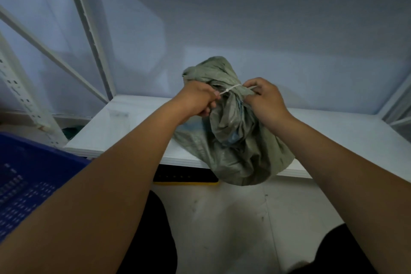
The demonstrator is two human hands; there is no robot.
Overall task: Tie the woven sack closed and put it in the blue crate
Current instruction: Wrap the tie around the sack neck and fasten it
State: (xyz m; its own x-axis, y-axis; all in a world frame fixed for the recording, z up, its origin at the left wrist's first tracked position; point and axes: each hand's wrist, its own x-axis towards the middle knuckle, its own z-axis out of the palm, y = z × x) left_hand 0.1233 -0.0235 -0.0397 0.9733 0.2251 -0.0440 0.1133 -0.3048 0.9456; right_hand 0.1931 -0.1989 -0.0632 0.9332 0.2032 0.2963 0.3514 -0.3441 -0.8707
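Observation:
A grey-green woven sack (235, 140) stands on the white shelf board (124, 122), its bottom bulging over the front edge. Its neck is gathered, and a thin white tie (231, 89) runs around it. My left hand (198, 101) pinches the tie's left end beside the neck. My right hand (264, 98) grips the tie's right end and the bunched neck. The sack's loose top flops backward above the tie. The blue crate (24, 182) sits low at the left, under my left forearm.
White metal rack uprights (29, 104) and a diagonal brace stand at the left; another rack post is at the far right. A black and yellow object (184, 179) lies under the shelf edge. My dark trouser legs frame the pale floor below.

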